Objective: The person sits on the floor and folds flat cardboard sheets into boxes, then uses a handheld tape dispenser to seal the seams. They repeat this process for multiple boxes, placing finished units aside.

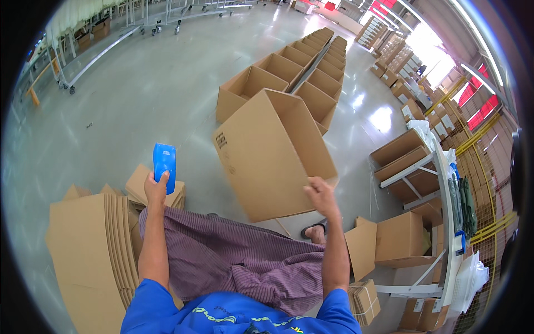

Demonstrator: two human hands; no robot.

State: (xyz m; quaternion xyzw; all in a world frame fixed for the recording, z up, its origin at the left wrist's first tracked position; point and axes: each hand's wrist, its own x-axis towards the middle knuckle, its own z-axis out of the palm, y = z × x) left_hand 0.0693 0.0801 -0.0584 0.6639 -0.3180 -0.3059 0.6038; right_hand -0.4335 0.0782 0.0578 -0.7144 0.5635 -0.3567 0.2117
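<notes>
The left hand [155, 188] holds a blue tape dispenser [164, 158] out sideways, seemingly to keep it off the open carton [258, 161]. The right hand [321, 196] appears to grip that carton's near edge, probably steadying its tilt. Floor [150, 100] stretches leftward; carton rows [282, 68], flattened cardboard [80, 245] and the counter's edge [443, 183] limit other sides.

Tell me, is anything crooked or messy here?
The big box by the right hand looks tipped, unlike the boxes lined up behind it. A small dark scrap lies alone on the floor at the left. I see nothing clearly broken or spilled.
</notes>
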